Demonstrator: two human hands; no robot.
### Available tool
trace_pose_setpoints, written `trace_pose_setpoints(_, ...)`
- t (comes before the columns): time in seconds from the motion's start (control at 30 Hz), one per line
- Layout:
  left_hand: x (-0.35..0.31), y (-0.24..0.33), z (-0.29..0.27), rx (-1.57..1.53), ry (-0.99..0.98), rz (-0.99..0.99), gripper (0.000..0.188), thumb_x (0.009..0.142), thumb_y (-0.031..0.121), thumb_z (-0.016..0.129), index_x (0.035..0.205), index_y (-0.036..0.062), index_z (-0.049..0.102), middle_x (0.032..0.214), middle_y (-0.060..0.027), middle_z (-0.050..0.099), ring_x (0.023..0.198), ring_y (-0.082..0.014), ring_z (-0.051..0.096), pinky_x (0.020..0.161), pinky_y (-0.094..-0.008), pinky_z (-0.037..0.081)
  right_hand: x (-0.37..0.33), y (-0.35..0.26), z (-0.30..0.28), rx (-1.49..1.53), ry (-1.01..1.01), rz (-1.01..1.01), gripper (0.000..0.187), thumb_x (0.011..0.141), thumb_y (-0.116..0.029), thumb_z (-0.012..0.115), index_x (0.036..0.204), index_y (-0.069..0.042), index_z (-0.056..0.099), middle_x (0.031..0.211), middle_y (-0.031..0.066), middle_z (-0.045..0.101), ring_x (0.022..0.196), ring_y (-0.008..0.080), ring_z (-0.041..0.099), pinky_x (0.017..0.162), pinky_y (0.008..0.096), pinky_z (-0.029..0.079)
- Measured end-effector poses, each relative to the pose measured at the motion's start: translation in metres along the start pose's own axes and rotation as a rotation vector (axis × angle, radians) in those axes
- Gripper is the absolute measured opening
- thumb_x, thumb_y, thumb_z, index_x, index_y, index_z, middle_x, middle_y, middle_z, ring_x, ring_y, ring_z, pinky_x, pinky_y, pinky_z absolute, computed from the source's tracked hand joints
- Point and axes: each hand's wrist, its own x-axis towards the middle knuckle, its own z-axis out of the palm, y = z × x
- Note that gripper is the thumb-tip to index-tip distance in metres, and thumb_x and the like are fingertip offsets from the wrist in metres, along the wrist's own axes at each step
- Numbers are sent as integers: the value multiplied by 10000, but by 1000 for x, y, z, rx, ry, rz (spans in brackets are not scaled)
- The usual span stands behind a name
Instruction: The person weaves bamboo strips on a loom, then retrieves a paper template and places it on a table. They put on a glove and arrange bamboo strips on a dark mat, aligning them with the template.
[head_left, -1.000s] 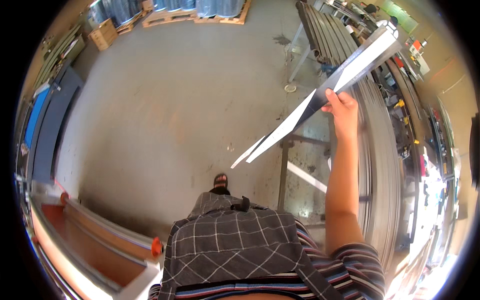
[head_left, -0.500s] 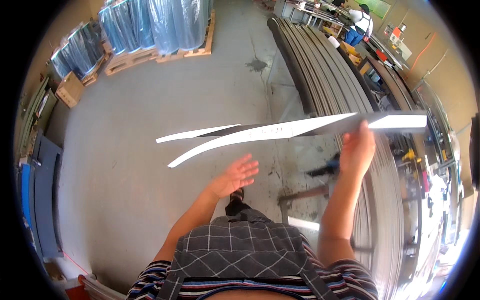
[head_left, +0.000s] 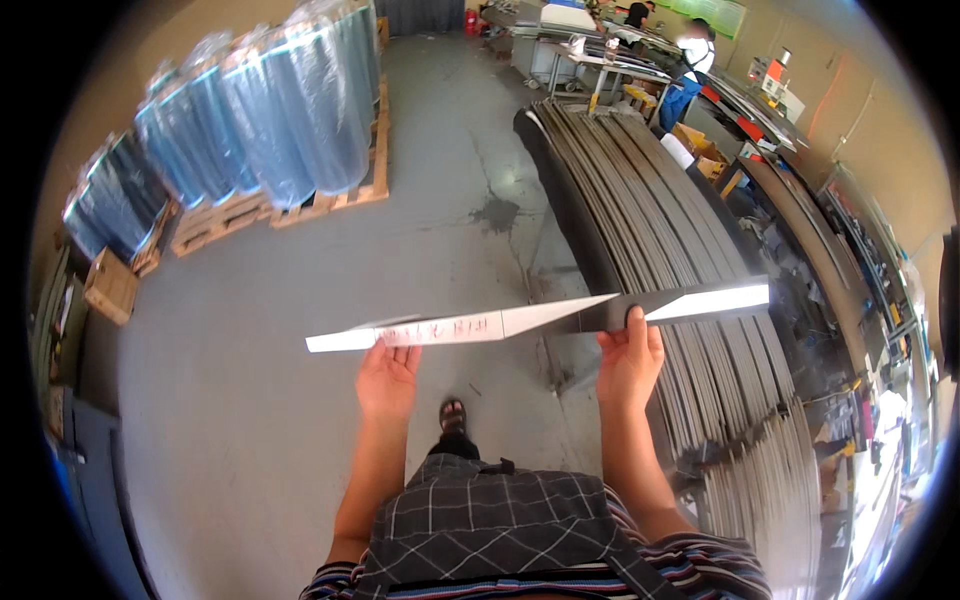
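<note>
A long, thin strip (head_left: 470, 328), white and dark grey with slanted colour borders and reddish handwriting, lies across both my hands at about waist height. Toward its right end, my right hand (head_left: 630, 370) is closed on it, thumb on the upper face. My left hand (head_left: 387, 382) grips the lower edge near the left end, fingertips at the written part. A sliver of grey shows behind the strip's left end; whether that is a second strip I cannot tell.
To my right a long stack of grey strips (head_left: 650, 200) runs away from me. Film-wrapped blue rolls (head_left: 290, 120) stand on wooden pallets (head_left: 225, 222) at the far left, near a cardboard box (head_left: 112, 285). Workbenches and two people, one in white (head_left: 697, 55), are at the far right.
My left hand has come up from open air and closed on the strip. The two bending left ends have come together and straightened. My right hand has moved left and nearer, and the view has shifted.
</note>
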Motion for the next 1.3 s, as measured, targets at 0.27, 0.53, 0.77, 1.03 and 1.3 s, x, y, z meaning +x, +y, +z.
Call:
trace_pose_setpoints(0.27,231,-13,112,118,71,-11,275,930,107,461,1202,81,479,1179,-84,550,1097,-216,539,938,-407,454,156,72,108,-90,117,-139,169,927,-199,559,894,-35,588,793,58,639,636,105,592,544,223,502)
trace_pose_setpoints(0.53,494,-15,161,141,1,-88,371,949,237,465,1282,72,463,1187,-39,548,1095,-158,508,898,-337,429,347,187,180,-32,202,-135,166,941,-175,536,935,-25,606,838,53,651,672,106,613,568,237,529)
trace_pose_setpoints(0.77,691,54,192,472,85,147,364,942,267,486,1249,71,504,1173,-23,575,1011,-121,546,838,-251,430,550,276,303,91,-49,119,412,947,-227,497,1299,-26,424,1096,124,599,961,182,614,792,313,539)
trace_pose_setpoints(1.03,910,101,194,514,131,269,346,934,248,507,1214,48,539,1113,-48,610,997,-121,579,809,-228,476,755,385,393,231,-6,251,442,957,-190,452,1353,-15,361,1208,137,528,1096,257,532,937,391,438)
trace_pose_setpoints(1.3,1161,42,365,808,-171,107,392,959,245,456,1265,2,488,1165,-110,571,1065,-179,552,872,-279,468,924,434,423,254,331,83,393,937,-158,432,1296,1,424,1130,154,582,1027,267,576,891,387,477)
